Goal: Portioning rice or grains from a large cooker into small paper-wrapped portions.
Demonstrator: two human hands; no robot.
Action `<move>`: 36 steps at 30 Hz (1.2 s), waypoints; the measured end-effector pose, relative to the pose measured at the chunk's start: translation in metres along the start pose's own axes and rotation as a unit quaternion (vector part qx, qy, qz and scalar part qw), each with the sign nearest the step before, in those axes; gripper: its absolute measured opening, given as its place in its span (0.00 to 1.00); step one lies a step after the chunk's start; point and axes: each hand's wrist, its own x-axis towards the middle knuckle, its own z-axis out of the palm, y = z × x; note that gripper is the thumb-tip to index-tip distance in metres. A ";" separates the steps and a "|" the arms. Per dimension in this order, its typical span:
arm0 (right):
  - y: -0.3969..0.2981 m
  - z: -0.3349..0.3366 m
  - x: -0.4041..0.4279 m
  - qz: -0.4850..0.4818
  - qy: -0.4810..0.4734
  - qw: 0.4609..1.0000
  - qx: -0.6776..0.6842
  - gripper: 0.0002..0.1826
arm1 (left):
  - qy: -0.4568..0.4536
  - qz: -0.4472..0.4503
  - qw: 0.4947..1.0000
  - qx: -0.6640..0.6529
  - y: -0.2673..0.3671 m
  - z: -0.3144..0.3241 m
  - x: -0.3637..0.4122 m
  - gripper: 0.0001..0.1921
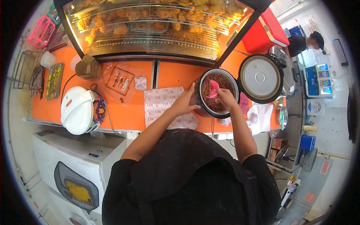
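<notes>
A rice cooker [197, 108] stands on the orange counter before me, filled with reddish-brown rice [220, 80]. My right hand [225, 99] is inside its rim, gripping a small pink plastic cup [214, 85] that is tilted in the rice. My left hand [184, 99] grips the cooker's left side, thumb apart from the fingers. The cooker's round lid [259, 76] is swung back to the right. Left of the cooker, printed wrapping paper [159, 102] lies flat, partly under my left forearm. A small wrapped packet [141, 83] rests just beyond the paper.
A lit glass display case [149, 28] of fried chicken stands behind. Leftward are a white-lidded appliance [77, 109], a clear printed plastic bag [121, 81] and brown paper cartons [87, 67]. At right are a red cooler box [264, 32], metal bowls [282, 115] and another person [299, 45].
</notes>
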 end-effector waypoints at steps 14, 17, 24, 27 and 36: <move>-0.015 -0.001 -0.030 -0.209 0.029 0.903 -0.375 0.27 | 0.022 -0.038 0.999 0.019 0.030 0.025 -0.003 0.55; -0.013 0.003 -0.027 -0.205 -0.013 0.920 -0.333 0.19 | 0.009 -0.071 0.997 0.009 0.035 0.019 -0.003 0.53; -0.019 0.012 -0.033 -0.135 -0.054 0.945 -0.292 0.19 | 0.001 -0.078 0.996 0.033 0.031 0.025 -0.009 0.52; -0.009 0.005 -0.036 -0.174 -0.087 0.928 -0.317 0.19 | 0.016 -0.073 0.997 0.030 0.028 0.035 -0.017 0.53; -0.034 -0.011 -0.041 -0.148 -0.081 0.944 -0.285 0.24 | 0.014 -0.089 0.996 0.024 0.024 0.009 -0.007 0.51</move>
